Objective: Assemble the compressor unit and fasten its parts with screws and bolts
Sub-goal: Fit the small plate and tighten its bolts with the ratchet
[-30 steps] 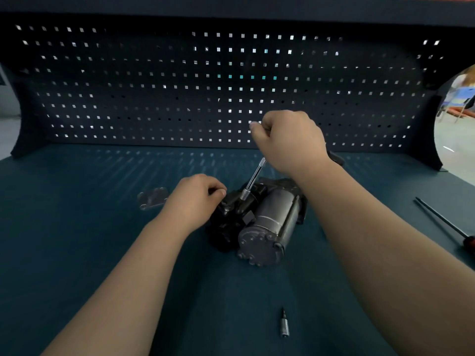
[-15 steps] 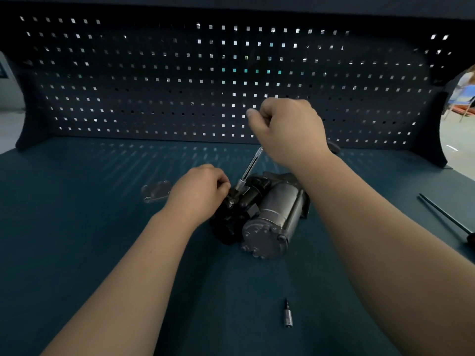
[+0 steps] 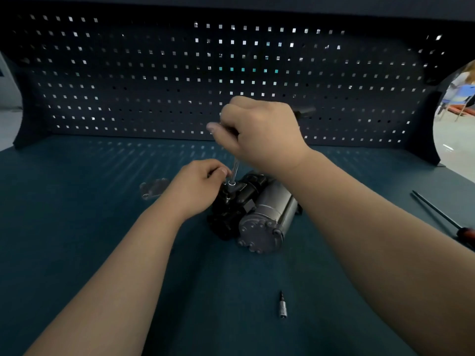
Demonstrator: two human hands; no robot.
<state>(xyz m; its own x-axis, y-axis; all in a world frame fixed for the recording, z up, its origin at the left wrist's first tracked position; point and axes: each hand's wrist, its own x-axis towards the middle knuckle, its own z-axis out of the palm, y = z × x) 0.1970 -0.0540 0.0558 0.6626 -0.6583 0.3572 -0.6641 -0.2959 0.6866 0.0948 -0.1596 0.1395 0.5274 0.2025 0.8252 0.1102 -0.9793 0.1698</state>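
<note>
A metal plate (image 3: 154, 190) lies just left of the left hand (image 3: 195, 191), whose curled fingers grip the black head of the compressor (image 3: 264, 217). Just right of that grip, the right hand (image 3: 262, 134) clenches a socket driver (image 3: 235, 170) whose tip stands on the head. A screwdriver (image 3: 442, 219) lies far right.

matt grey metal compressor (image 3: 267, 217)

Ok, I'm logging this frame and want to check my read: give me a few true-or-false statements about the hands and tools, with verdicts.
1. The right hand grips a driver set on the compressor. True.
2. The left hand hangs free, touching nothing. False: it holds the compressor beside the driver's tip.
3. A loose bit lies nearer the camera than the compressor. True.
4. The red-handled screwdriver lies left of the compressor. False: to its right.
</note>
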